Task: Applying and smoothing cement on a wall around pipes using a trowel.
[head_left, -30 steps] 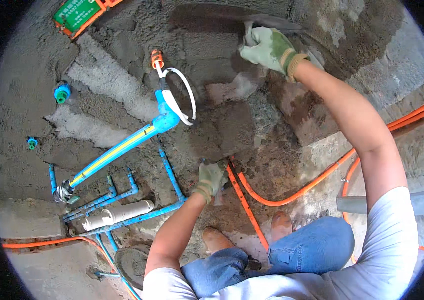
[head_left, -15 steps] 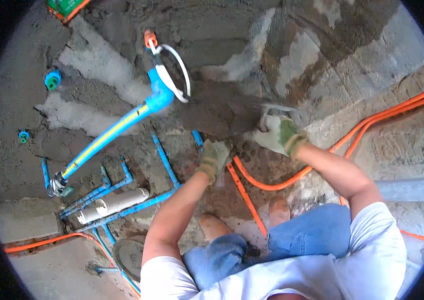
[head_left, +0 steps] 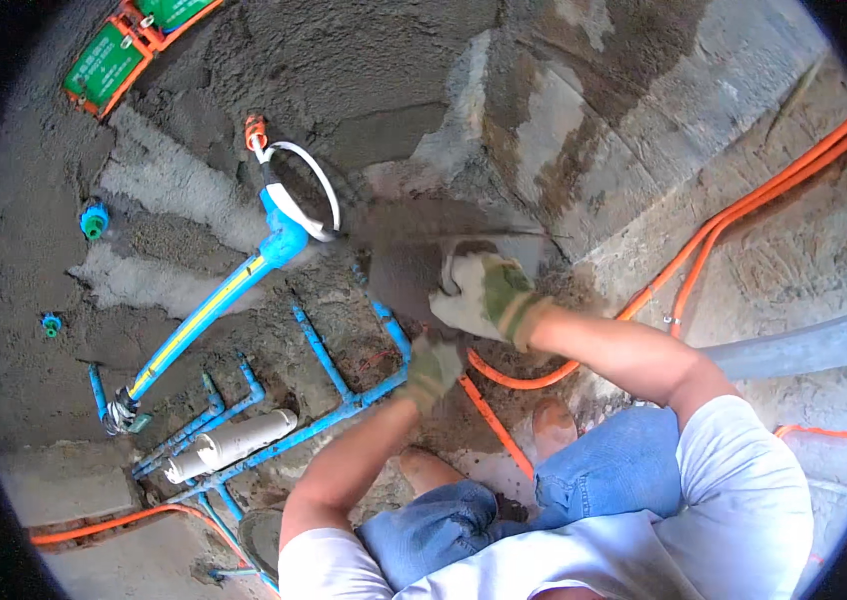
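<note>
Both my hands wear white and green work gloves. My right hand [head_left: 484, 292] is closed around the handle of a plastering trowel, whose flat blade [head_left: 519, 246] lies against the wet grey wall. Left of it is a dark brown, blurred slab of mortar [head_left: 404, 262]; I cannot tell whether it sits on a board or on the wall. My left hand [head_left: 432, 372] is just below that slab and near the right hand. It is smeared by motion and its fingers are hidden, so any grip there does not show.
A blue pipe with a yellow stripe [head_left: 201, 325] slants across the left, a white cable [head_left: 327, 185] looped at its top. Blue pipes [head_left: 319, 348] and a white pipe [head_left: 244, 438] run low. Orange conduits [head_left: 734, 225] cross at right; a grey pipe [head_left: 804, 345] lies below.
The view has shifted, bringing more green and orange boxes in at upper left. My right hand with the trowel has moved left and nearer to me. My left hand has come slightly nearer.
</note>
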The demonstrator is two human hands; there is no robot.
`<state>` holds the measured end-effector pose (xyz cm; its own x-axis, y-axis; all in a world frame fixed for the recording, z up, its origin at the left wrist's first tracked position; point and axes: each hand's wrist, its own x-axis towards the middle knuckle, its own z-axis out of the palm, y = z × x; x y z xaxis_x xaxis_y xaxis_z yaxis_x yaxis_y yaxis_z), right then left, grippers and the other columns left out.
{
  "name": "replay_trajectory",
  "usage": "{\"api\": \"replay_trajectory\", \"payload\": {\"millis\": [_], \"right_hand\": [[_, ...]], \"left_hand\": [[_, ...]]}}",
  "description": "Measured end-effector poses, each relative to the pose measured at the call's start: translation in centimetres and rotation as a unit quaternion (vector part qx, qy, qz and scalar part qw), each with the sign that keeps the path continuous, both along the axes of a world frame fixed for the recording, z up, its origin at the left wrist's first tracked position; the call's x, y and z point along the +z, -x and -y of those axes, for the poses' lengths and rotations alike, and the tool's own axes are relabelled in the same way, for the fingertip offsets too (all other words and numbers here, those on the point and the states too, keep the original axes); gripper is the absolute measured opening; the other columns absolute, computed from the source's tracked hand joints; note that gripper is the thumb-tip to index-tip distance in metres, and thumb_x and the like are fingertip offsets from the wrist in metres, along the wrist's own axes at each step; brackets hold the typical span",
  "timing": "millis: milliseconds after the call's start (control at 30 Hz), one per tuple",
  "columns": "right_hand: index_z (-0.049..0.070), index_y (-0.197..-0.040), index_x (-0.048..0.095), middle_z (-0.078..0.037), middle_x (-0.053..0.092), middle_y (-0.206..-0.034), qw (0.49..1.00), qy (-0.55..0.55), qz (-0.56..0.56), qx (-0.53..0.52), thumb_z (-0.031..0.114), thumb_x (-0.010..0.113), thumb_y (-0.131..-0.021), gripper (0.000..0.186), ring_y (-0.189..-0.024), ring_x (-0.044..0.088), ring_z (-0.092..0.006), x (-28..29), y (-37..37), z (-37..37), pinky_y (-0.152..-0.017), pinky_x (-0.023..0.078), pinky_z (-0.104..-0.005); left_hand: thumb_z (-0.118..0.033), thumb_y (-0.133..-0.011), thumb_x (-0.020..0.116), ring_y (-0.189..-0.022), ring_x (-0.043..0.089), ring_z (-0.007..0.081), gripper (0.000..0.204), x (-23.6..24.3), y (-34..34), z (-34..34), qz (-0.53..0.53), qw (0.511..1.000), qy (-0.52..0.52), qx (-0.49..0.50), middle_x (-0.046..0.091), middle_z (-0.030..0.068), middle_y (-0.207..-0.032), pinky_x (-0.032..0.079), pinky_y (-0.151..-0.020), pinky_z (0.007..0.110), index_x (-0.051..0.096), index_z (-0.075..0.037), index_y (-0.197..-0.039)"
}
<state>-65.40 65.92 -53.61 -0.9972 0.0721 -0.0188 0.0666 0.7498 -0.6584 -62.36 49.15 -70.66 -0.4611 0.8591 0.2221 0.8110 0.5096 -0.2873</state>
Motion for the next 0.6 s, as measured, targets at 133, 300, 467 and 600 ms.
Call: {"api": "replay_trajectory", "payload": {"millis": [133,300,467,600], "right_hand": [[0.003,-0.062,0.056,-0.021,0.057,-0.061,0.999,-0.006,-0.035,-0.006,0.038,0.060,-0.072,0.037,-0.061,0.059,-0.0372,-0.4,-0.9,-1.3,-0.058,0.045,-0.0462],[0.007,-0.084,0.068,-0.021,0.066,-0.081,0.975,-0.131,0.168,0.065,0.040,0.057,-0.072,0.037,-0.080,0.064,-0.0373,-0.2,-2.9,-4.6,-0.075,0.050,-0.0452],[0.002,-0.092,0.066,-0.019,0.066,-0.090,0.964,-0.232,0.018,0.128,0.040,0.057,-0.073,0.044,-0.086,0.063,-0.0369,-2.6,-2.0,-5.5,-0.077,0.050,-0.0461],[0.004,-0.091,0.065,-0.018,0.064,-0.091,0.955,-0.246,-0.055,0.158,0.035,0.057,-0.071,0.038,-0.086,0.061,-0.0368,-1.6,-1.1,-4.3,-0.075,0.049,-0.0439]], "left_hand": [[-0.023,-0.080,0.057,-0.100,0.060,0.0254,0.035,5.2,6.4,-3.2,0.294,0.922,0.225,0.114,0.064,0.0075,-0.109,0.044,-0.085,0.046,0.062,-0.008,-0.112],[-0.031,-0.083,0.054,-0.078,0.062,0.0274,0.028,5.6,8.6,-1.4,0.174,0.980,0.092,0.037,0.066,0.0043,-0.083,0.045,-0.074,0.044,0.066,-0.012,-0.100],[-0.021,-0.084,0.053,-0.105,0.058,0.0314,0.036,0.4,9.1,0.9,0.207,0.972,-0.072,0.088,0.061,0.0143,-0.115,0.045,-0.088,0.048,0.061,-0.011,-0.118],[-0.020,-0.086,0.053,-0.107,0.057,0.0337,0.035,2.8,7.7,1.6,0.086,0.993,-0.072,0.049,0.061,0.0140,-0.116,0.045,-0.090,0.046,0.061,-0.012,-0.119]]}}
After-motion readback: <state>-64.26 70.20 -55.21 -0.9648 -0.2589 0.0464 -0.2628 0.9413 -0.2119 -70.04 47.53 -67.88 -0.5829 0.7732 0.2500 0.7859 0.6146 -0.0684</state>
